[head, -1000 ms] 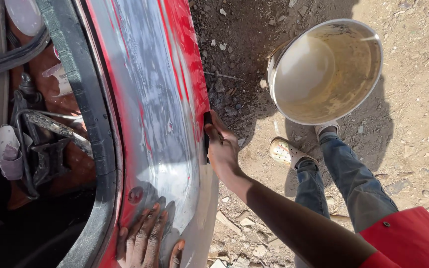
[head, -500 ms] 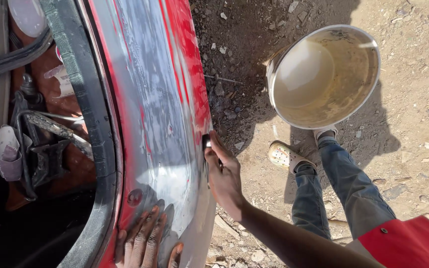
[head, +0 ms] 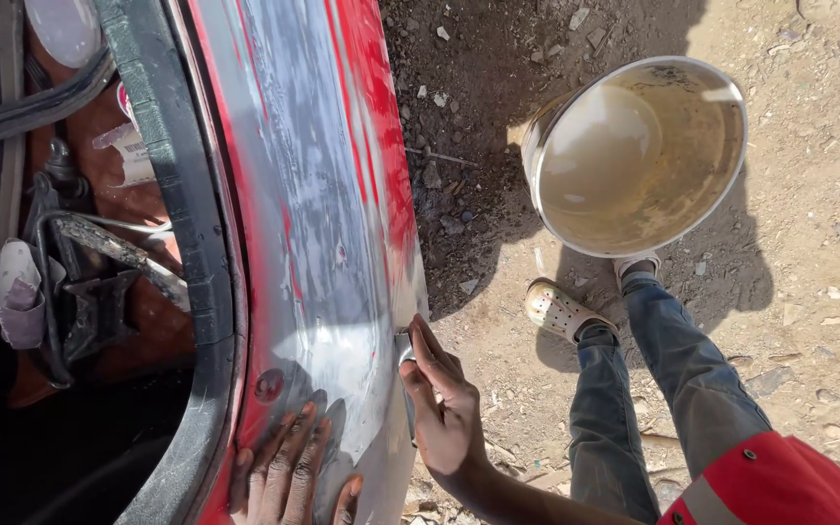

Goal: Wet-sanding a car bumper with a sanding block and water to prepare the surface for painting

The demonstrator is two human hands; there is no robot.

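Outdoors on dirt ground [head: 809, 321], left hand [head: 289, 472] lies flat, fingers open, on a sanded red car fender [head: 313, 194]; right hand [head: 444, 408] grips a small sanding pad [head: 404, 352] near a bucket [head: 639, 156].

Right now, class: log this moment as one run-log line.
left hand flat on sanded red panel | right hand at panel edge | bucket on ground

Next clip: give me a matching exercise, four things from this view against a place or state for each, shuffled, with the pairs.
Things:
1. left hand
2. right hand
3. bucket
4. shoe

Places or states:
A. on the dirt, holding murky water
B. flat on the sanded fender
C. pale, with holes, on the ground below the bucket
D. at the fender's outer edge, pressing a small grey block

Pairs: 1-B, 2-D, 3-A, 4-C
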